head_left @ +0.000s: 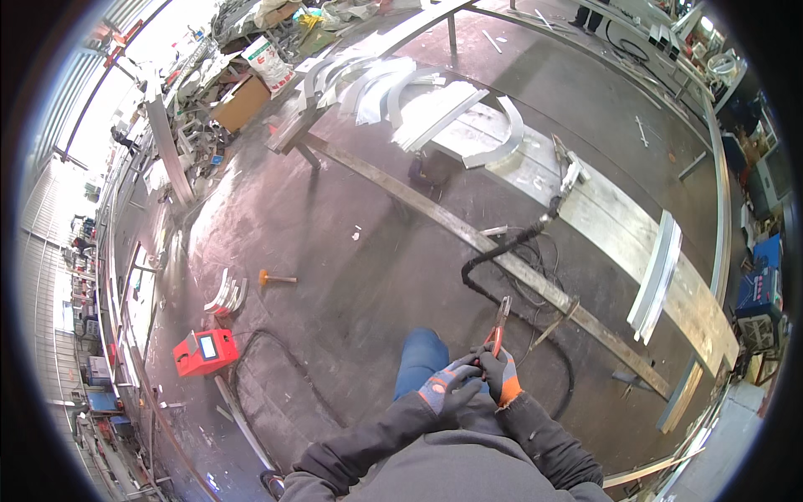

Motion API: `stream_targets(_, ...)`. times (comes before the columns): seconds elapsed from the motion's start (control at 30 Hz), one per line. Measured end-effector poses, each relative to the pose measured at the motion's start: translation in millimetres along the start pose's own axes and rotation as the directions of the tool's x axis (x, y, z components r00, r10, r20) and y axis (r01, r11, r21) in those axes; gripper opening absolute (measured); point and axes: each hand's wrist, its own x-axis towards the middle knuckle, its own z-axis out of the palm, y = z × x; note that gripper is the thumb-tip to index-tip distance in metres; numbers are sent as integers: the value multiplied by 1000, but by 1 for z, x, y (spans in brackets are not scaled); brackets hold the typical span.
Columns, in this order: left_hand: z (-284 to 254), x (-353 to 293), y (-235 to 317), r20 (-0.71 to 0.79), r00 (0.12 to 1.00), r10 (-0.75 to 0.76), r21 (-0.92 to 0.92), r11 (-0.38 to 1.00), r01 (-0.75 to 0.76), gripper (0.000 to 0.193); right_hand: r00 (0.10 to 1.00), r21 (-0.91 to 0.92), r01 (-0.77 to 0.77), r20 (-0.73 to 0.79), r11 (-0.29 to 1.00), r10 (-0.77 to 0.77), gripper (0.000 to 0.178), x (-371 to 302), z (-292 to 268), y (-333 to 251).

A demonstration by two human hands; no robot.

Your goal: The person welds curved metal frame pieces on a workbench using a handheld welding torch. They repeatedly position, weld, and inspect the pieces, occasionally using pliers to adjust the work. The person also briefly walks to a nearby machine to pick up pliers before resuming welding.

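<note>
Both my hands, in grey gloves with orange and blue-grey parts, meet in front of my body at the lower middle. My right hand (502, 376) is closed around the red handles of a pair of pliers (501, 325), whose metal jaws point up and away from me. Close against it is my left hand (452, 385), its fingers bent inward by the handle ends. Whatever lies between the left fingers is too small or hidden to name. Beyond the pliers, a dark cable (502, 248) runs over a metal beam (418, 201).
Curved metal strips (502, 138) and a straight profile (657, 276) lie on the long plank (615, 219). A torch-like tool (575, 176) rests there too. On the floor at left are a red machine (206, 352) and a mallet (278, 279). A hose (293, 360) curves nearby.
</note>
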Motion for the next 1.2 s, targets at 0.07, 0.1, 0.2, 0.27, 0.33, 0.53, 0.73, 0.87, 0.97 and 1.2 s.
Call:
stream_targets(0.07, -35, 46, -22, 83, 989, -122, -103, 986, 131, 28, 997, 53, -21, -77, 998, 26, 14, 39, -3, -6)
stream_targets(0.1, -49, 70, -33, -44, 987, -153, -20, 988, 152, 28, 993, 40, -28, -116, 999, 32, 16, 59, -7, -11)
stream_targets(0.2, -110, 161, -81, -189, 972, -138, 181, 968, 173, 52, 973, -10, -27, -230, 1000, 24, 23, 114, -14, -31)
stream_targets(0.27, -150, 231, -117, -135, 990, -32, 308, 949, 73, 65, 950, -103, -44, -311, 994, 10, 24, 140, -15, -48)
stream_targets(0.33, -180, 305, -148, -145, 989, -34, 497, 862, 103, 68, 915, -52, 10, -402, 999, -30, 30, 163, -3, -63)
stream_targets(0.53, -259, 477, -174, -91, 942, -322, 156, 930, 333, 64, 828, 308, 109, -554, 945, 85, 46, 210, 61, -88)
stream_targets(0.73, -259, 597, -159, 12, 989, -150, 626, 772, 109, 84, 835, 426, 66, -519, 902, 184, 50, 266, 115, -108)
stream_targets(0.87, -236, 657, -189, 195, 942, -275, 818, 575, -1, 95, 858, 446, 1, -460, 895, 228, 55, 305, 130, -132)
stream_targets(0.97, -229, 672, -186, 242, 888, -392, 782, 621, 61, 88, 853, 360, -35, -475, 932, 216, 54, 333, 132, -151)
stream_targets(1.2, -265, 693, -83, 366, 885, -287, -152, 920, 361, 46, 851, -18, -78, -523, 997, 57, 47, 361, 130, -214)
